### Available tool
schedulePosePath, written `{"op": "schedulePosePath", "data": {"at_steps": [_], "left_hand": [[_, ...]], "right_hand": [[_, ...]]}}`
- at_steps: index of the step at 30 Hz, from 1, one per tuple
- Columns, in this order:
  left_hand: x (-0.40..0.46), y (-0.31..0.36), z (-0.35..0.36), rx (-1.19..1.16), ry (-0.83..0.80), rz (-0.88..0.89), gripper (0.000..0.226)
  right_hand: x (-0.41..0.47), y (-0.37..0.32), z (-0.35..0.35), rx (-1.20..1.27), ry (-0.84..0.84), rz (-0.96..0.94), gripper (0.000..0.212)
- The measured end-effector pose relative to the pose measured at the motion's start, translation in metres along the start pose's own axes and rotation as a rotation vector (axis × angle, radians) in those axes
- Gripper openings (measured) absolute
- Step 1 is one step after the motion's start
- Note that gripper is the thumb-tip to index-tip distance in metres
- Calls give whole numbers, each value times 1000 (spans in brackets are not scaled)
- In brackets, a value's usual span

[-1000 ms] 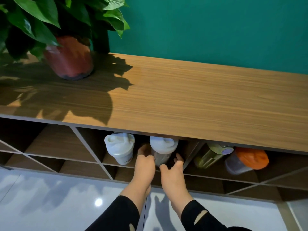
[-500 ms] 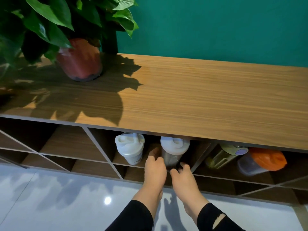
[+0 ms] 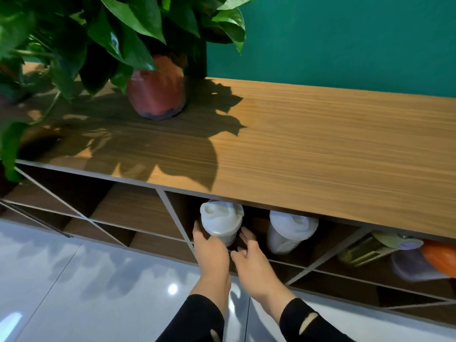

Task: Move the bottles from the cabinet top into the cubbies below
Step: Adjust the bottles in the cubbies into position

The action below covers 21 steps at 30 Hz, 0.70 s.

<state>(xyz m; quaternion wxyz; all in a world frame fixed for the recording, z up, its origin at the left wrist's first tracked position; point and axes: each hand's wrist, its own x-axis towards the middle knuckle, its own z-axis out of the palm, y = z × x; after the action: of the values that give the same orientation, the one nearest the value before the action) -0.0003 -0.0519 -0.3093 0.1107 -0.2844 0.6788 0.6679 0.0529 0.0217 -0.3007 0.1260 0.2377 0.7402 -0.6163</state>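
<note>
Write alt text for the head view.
Both hands, left hand and right hand, reach around a white-lidded shaker bottle in a cubby under the wooden cabinet top. More bottles fill cubbies rightward; a potted plant stands above.

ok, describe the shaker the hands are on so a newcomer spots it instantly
Under the wooden cabinet top, find the cubby below the red plant pot's shadow. Two white-lidded shaker bottles stand there; it's the left one, flanked by both hands, unlike its untouched right twin.
</note>
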Motion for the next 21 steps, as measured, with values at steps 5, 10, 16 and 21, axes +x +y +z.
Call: {"op": "schedulePosePath", "data": {"at_steps": [5,10,16,21], "left_hand": [[-2,-3,-2,52,-53,8,56],[-8,-5,-5,18,-25,28,53],[-3,-1,-2,44,-63,25,56],[-4,-5,-5,66,-48,14,52]], "right_hand": [[23,-5,8,99,73,16,71],[39,-7,6,74,163,38,65],[36,-3,3,148,139,51,62],[40,-4,1,82,109,76,65]]}}
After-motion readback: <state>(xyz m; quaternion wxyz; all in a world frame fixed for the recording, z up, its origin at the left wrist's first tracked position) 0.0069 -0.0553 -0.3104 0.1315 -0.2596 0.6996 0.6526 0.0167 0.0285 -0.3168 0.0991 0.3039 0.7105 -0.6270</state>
